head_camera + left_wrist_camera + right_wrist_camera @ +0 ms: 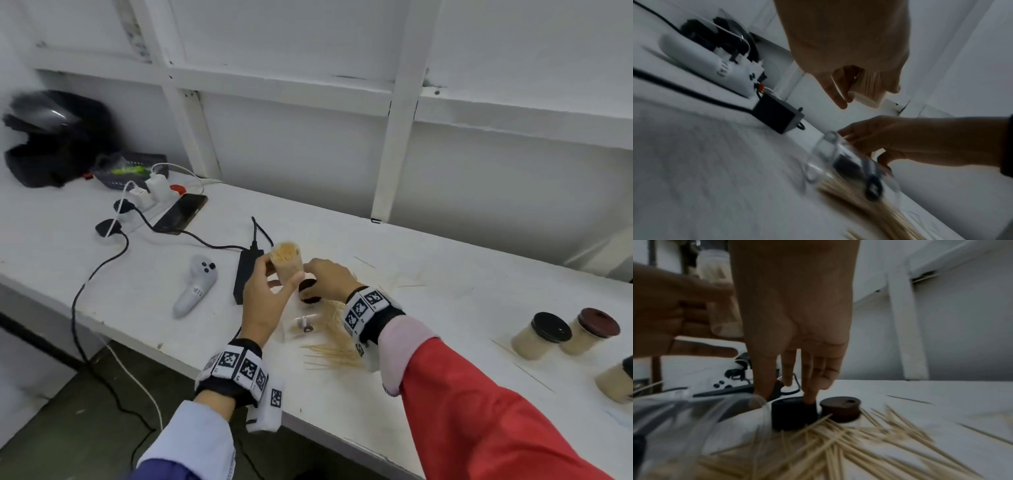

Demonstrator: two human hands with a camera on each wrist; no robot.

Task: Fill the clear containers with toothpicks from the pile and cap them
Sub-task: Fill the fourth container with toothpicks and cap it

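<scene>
Head view: the left hand [263, 301] holds a clear container [287, 262] packed full of toothpicks above the white table [445, 308], thumb on one side and fingers curled round the other, its mouth open and uncapped. Just beside it the right hand [330, 279] reaches down to a black cap [791, 413] standing on the table; in the right wrist view the fingertips [809, 395] touch its top and the thumb its side. A dark brown cap [840, 408] sits right next to it. The loose pile of toothpicks [335, 342] spreads on the table below the hands, reaching the caps. An empty clear container [824, 159] lies on its side at the pile's edge. Far to the right stand filled, capped containers [541, 335]. To the left lie a white controller [197, 284], a black adapter [246, 277] and a phone [180, 212].
</scene>
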